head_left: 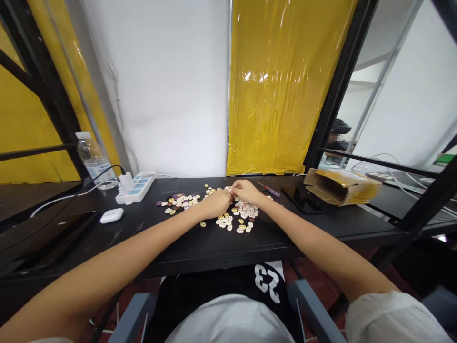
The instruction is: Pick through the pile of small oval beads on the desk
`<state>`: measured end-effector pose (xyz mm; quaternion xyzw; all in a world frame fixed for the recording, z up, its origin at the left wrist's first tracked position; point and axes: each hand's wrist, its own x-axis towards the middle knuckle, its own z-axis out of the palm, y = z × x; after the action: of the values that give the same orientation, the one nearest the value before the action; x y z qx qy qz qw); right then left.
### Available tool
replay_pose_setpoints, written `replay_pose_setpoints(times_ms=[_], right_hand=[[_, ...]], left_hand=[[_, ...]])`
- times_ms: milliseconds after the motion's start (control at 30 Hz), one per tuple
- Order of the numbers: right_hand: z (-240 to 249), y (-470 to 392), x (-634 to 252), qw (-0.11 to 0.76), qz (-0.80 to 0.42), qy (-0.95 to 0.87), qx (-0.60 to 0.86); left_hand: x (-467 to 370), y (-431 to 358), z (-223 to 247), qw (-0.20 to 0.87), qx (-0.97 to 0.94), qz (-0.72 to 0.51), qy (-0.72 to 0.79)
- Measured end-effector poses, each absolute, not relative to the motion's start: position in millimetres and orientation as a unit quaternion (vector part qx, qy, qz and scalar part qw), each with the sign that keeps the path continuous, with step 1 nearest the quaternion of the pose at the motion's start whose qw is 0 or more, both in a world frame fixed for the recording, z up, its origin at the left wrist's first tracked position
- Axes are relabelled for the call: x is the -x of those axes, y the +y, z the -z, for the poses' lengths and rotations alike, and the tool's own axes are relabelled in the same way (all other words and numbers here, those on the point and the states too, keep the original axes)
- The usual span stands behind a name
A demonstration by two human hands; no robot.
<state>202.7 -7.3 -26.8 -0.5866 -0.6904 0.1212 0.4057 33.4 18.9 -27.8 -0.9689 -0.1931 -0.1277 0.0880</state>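
My left hand and my right hand meet over the black table, fingertips close together. Both have their fingers drawn in as a pinch; whatever is between them is too small or hidden to make out. Around and below them lie many small oval button-like pieces, mostly cream, some yellow, with dark marks or holes. Left of my left hand spreads another loose heap of these pieces, with purple and brown ones mixed in. Part of the pieces is covered by my hands.
A screwdriver and a black phone lie to the right, before an open cardboard box. On the left are a white earphone case, a power strip, a water bottle and a dark tablet-like slab. A person sits beyond the frame.
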Motion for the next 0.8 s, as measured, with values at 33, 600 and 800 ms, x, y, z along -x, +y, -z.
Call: replay_pose_setpoints(times_ms=[33,600,800], right_hand=[[26,-7,-203,0.414,-0.12,-0.686,0.586],[18,-19,-196,0.485,-0.334,-0.631,0.505],[15,-24,-194,0.478,-0.334,-0.631,0.51]], left_hand=[[-33,19,29,0.088,0.968,0.13,-0.194],[-22,36,22,-0.237,0.886,0.277,-0.286],[-24,35,22,-0.258,0.878,0.281,-0.289]])
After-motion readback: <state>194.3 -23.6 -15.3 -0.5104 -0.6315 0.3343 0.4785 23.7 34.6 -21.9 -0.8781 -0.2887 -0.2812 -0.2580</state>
